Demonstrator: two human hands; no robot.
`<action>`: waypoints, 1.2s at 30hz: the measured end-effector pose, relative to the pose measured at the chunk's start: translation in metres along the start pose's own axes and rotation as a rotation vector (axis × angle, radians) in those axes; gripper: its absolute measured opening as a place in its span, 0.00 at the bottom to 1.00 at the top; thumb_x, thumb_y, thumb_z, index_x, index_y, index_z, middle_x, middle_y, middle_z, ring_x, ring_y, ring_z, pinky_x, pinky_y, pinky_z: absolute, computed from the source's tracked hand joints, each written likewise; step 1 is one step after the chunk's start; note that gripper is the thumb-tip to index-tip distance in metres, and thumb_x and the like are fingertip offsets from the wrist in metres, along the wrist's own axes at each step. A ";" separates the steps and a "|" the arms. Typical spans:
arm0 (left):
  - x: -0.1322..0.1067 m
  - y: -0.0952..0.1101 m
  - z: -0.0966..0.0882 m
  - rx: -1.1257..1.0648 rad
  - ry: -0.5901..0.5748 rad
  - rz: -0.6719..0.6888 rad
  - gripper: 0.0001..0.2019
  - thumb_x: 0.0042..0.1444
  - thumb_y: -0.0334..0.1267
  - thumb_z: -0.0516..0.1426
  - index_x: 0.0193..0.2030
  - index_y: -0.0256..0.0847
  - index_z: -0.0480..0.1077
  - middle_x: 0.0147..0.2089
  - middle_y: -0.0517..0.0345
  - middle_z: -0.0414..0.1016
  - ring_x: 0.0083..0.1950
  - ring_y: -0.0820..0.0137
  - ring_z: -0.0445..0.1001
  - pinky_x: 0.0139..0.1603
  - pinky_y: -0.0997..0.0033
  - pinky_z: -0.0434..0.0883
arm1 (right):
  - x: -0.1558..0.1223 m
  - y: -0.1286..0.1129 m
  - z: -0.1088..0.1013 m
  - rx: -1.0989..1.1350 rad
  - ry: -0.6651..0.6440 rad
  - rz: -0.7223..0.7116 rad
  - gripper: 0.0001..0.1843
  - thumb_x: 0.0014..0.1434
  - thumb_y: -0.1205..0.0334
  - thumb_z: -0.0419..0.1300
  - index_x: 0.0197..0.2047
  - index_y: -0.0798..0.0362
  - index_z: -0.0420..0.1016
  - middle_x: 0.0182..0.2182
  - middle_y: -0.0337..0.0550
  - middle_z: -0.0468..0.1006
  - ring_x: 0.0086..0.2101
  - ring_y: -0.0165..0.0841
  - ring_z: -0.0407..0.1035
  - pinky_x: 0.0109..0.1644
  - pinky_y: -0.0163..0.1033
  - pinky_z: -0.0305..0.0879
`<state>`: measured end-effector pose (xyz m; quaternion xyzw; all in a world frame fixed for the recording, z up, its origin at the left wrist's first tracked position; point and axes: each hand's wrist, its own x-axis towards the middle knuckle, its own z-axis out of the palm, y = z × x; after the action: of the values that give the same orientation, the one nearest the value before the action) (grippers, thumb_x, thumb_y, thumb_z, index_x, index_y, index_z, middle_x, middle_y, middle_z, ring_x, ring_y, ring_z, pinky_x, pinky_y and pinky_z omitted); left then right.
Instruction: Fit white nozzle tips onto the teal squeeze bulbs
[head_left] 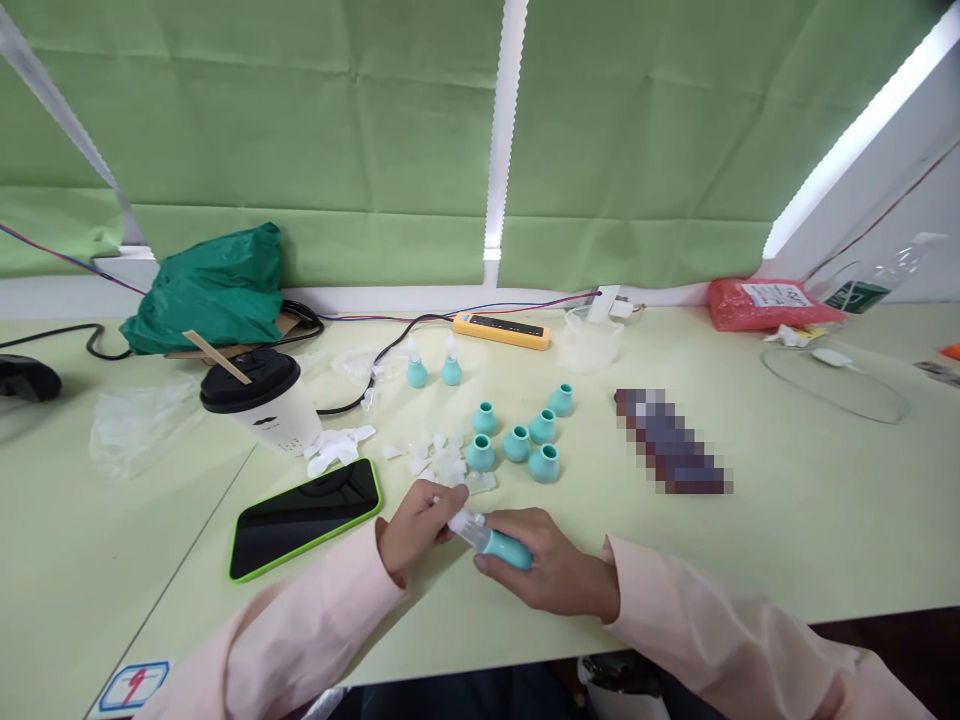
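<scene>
My right hand (551, 565) is wrapped round a teal squeeze bulb (508, 550). A translucent nozzle piece (470, 528) sits at the bulb's left end, in line with it. The fingers of my left hand (420, 525) pinch the nozzle's narrow tip. Whether the nozzle is fully seated in the bulb I cannot tell. Just beyond my hands stand several open-necked teal bulbs (517, 443), upright. Left of them lies a loose pile of small translucent nozzle parts (439, 458). Farther back, two teal bulbs (434, 372) stand upright with pale tips fitted.
A phone (306, 520) lies left of my hands, near crumpled tissue (337, 450) and a lidded paper cup (266, 405). Behind are a yellow power strip (501, 331), a clear plastic bowl (589, 340) and a green bag (210, 290). A blurred dark object (671, 443) lies right.
</scene>
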<state>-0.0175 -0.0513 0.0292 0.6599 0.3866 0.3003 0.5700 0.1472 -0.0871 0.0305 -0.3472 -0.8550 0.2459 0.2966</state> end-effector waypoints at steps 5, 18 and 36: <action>0.006 0.002 -0.012 -0.095 0.074 -0.065 0.22 0.54 0.48 0.37 0.14 0.39 0.50 0.10 0.67 0.46 0.13 0.79 0.47 0.15 0.77 0.50 | 0.002 0.008 -0.002 -0.023 0.130 -0.117 0.10 0.52 0.62 0.51 0.38 0.55 0.63 0.27 0.43 0.68 0.28 0.32 0.62 0.31 0.36 0.58; 0.013 -0.017 -0.019 1.110 0.356 0.471 0.09 0.53 0.34 0.48 0.37 0.38 0.66 0.31 0.53 0.64 0.35 0.68 0.61 0.31 0.70 0.64 | 0.011 0.017 -0.005 0.238 0.259 0.287 0.10 0.50 0.59 0.54 0.36 0.53 0.64 0.31 0.39 0.68 0.32 0.30 0.62 0.37 0.35 0.59; -0.001 0.003 0.002 1.070 0.431 0.890 0.08 0.48 0.26 0.52 0.36 0.37 0.65 0.35 0.53 0.66 0.38 0.68 0.56 0.33 0.68 0.64 | 0.006 0.012 0.002 -0.045 0.157 0.239 0.09 0.54 0.64 0.49 0.40 0.53 0.61 0.32 0.43 0.64 0.34 0.34 0.61 0.37 0.41 0.60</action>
<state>-0.0162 -0.0534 0.0318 0.8692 0.2792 0.3968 -0.0957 0.1475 -0.0752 0.0240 -0.4714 -0.7869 0.2324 0.3234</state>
